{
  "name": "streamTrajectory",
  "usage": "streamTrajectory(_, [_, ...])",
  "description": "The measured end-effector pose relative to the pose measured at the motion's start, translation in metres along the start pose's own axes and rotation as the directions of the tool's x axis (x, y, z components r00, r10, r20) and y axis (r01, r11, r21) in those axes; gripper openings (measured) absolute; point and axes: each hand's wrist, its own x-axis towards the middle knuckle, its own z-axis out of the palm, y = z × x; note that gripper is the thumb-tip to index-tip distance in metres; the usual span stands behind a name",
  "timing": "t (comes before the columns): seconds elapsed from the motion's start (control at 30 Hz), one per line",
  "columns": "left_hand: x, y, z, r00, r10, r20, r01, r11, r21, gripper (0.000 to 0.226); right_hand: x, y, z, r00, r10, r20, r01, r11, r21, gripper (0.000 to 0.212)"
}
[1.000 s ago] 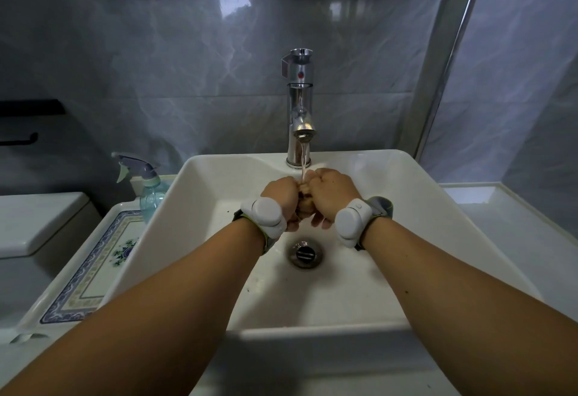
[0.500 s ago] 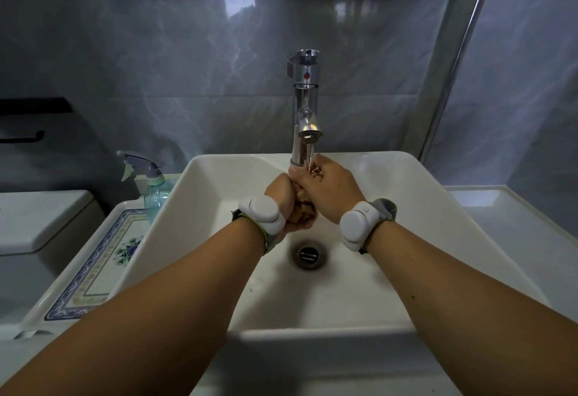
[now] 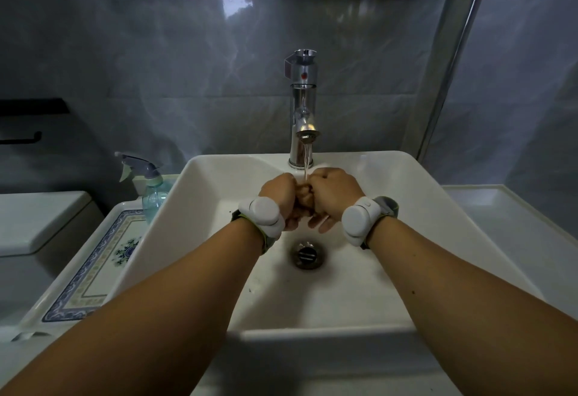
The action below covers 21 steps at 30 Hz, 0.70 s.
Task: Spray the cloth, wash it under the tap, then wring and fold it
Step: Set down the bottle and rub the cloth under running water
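A small brownish cloth (image 3: 304, 199) is bunched between my two fists, mostly hidden by the fingers. My left hand (image 3: 278, 193) and my right hand (image 3: 335, 189) are both closed on it, knuckles side by side, over the white sink (image 3: 416, 214). A thin stream of water (image 3: 306, 161) runs from the chrome tap (image 3: 302, 104) onto the cloth where the fists meet. Each wrist carries a white band. A blue-green spray bottle (image 3: 150, 190) stands left of the sink, apart from both hands.
The drain (image 3: 308, 254) lies directly below my hands. A patterned tile ledge (image 3: 93, 270) and a toilet cistern lid (image 3: 34, 220) are to the left. A white counter (image 3: 513, 226) runs to the right. Grey tiled wall and a mirror edge sit behind the tap.
Half a second ago my right hand was raised and tipped over the left near the spout. Both fists have since dropped and sit level side by side, still rubbing the cloth under the water.
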Motion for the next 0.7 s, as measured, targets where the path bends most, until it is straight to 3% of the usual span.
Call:
streamTrajectory(0.13, [0.002, 0.001, -0.005, 1.0, -0.006, -0.023, 0.004, 0.996, -0.094, 0.029, 0.001, -0.002, 0.004, 0.993, -0.1, -0.066, 0.099, 0.995, -0.008, 0.021])
streamTrajectory(0.23, [-0.001, 0.003, -0.003, 0.997, -0.021, 0.069, 0.032, 0.986, -0.163, 0.053, -0.001, -0.001, 0.007, 0.98, -0.174, -0.095, 0.177, 0.984, 0.018, 0.029])
streamTrajectory(0.33, [-0.009, 0.002, 0.006, 0.993, -0.036, 0.112, 0.052, 0.988, -0.148, 0.058, -0.003, -0.001, 0.007, 0.958, -0.252, -0.137, 0.25, 0.968, -0.031, 0.042])
streamTrajectory(0.47, [-0.014, -0.006, 0.011, 0.993, -0.004, 0.115, 0.009, 0.999, -0.04, 0.063, -0.002, -0.001, 0.004, 0.961, -0.239, -0.14, 0.228, 0.97, -0.085, 0.037])
streamTrajectory(0.57, [-0.018, -0.002, 0.005, 0.992, -0.009, 0.124, 0.004, 0.999, 0.036, 0.05, 0.002, 0.001, 0.001, 0.975, -0.181, -0.127, 0.166, 0.979, -0.116, 0.03])
streamTrajectory(0.7, [-0.017, 0.008, 0.004, 0.998, 0.061, 0.014, -0.062, 0.992, 0.107, 0.027, 0.001, 0.0, 0.001, 0.989, -0.087, -0.116, 0.077, 0.994, -0.081, 0.033])
